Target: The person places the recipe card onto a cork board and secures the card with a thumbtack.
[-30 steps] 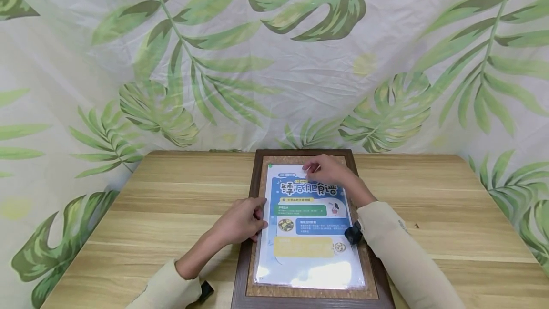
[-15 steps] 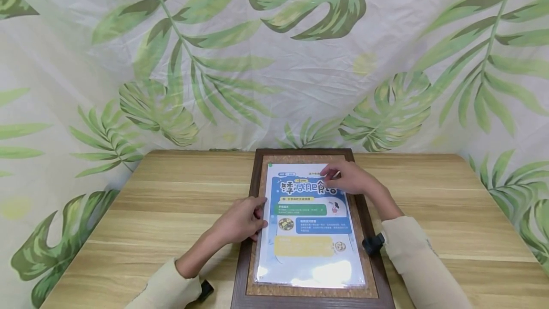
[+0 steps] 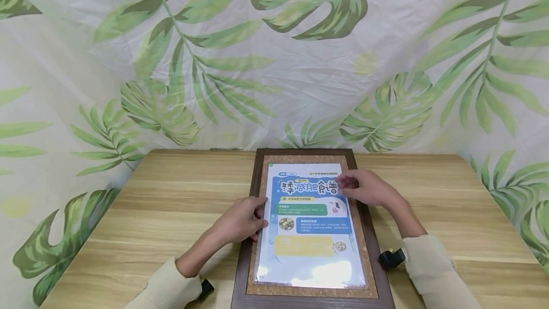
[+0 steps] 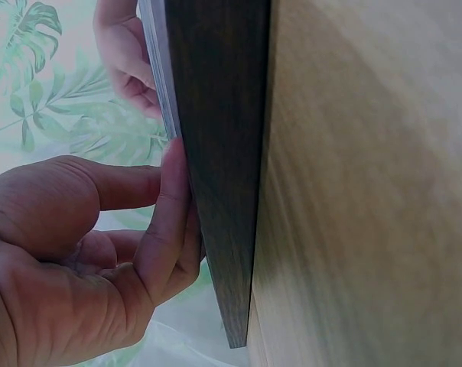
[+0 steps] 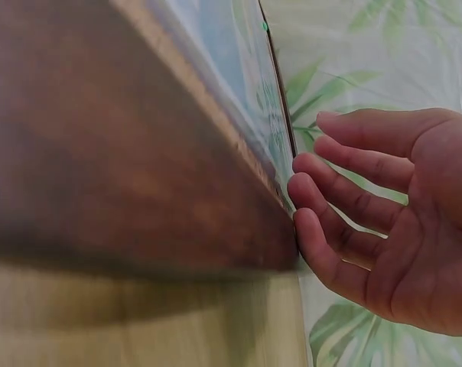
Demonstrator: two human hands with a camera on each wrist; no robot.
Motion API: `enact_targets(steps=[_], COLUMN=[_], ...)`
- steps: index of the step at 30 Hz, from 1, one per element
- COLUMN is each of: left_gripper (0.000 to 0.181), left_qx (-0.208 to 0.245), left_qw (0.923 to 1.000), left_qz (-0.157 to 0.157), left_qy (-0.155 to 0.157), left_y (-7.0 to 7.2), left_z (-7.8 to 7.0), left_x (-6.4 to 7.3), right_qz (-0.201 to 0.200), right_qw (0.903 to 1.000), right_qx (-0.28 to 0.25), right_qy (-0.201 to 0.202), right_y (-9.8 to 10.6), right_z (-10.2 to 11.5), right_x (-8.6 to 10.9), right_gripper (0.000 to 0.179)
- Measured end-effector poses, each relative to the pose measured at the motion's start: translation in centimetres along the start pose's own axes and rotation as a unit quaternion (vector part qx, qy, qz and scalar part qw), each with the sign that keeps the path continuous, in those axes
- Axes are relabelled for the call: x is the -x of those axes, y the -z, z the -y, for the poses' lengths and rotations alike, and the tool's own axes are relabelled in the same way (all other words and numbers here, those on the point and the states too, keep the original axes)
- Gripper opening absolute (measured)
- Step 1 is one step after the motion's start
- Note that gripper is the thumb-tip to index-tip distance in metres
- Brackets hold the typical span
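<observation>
A glossy printed sheet (image 3: 315,268) in blue, white and yellow lies on a cork board (image 3: 313,292) with a dark brown wooden frame (image 3: 243,271). A small green pushpin (image 3: 270,165) sits at the sheet's top left corner. My left hand (image 3: 238,220) touches the sheet's left edge with thumb and index finger, its other fingers against the frame. In the left wrist view these fingers (image 4: 164,222) press on the frame's side. My right hand (image 3: 368,187) hovers at the sheet's upper right edge, fingers loosely bent and holding nothing in the right wrist view (image 5: 376,199).
The framed board lies on a wooden table (image 3: 180,204), its far end near a leaf-patterned curtain (image 3: 309,89). Black wrist cameras (image 3: 391,258) are strapped below both hands. Table surface extends to the left and right of the board.
My right hand has slid rightward and slightly toward me, from the sheet's top middle to its upper right edge, uncovering the printed text. The left hand stays in place.
</observation>
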State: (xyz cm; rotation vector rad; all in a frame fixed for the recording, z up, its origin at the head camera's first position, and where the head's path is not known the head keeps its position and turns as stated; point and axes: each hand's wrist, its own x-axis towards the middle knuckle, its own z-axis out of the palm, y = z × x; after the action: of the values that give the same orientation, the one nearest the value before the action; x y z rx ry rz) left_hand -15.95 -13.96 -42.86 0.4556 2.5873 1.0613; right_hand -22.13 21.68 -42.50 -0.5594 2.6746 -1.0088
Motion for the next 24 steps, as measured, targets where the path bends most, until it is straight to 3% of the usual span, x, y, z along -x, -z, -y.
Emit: enact_targets(steps=[18,24], left_gripper=[0.061,0.053], left_qx=[-0.001,-0.004], left_qw=[1.0000,1.0000], left_qz=[0.003,0.007], left_qy=[0.004,0.000], left_y=[-0.1,0.0], left_z=[0.0,0.0], left_x=[0.1,0.0], right_qz=[-0.029,-0.029], right_qw=[0.9994,0.9991], right_qx=[0.020,0.030], right_qy=[0.006,0.008], right_y=[0.8,1.0], right_z=[-1.6,-2.0], right_x=[3.3,4.7], right_gripper=[0.025,0.024])
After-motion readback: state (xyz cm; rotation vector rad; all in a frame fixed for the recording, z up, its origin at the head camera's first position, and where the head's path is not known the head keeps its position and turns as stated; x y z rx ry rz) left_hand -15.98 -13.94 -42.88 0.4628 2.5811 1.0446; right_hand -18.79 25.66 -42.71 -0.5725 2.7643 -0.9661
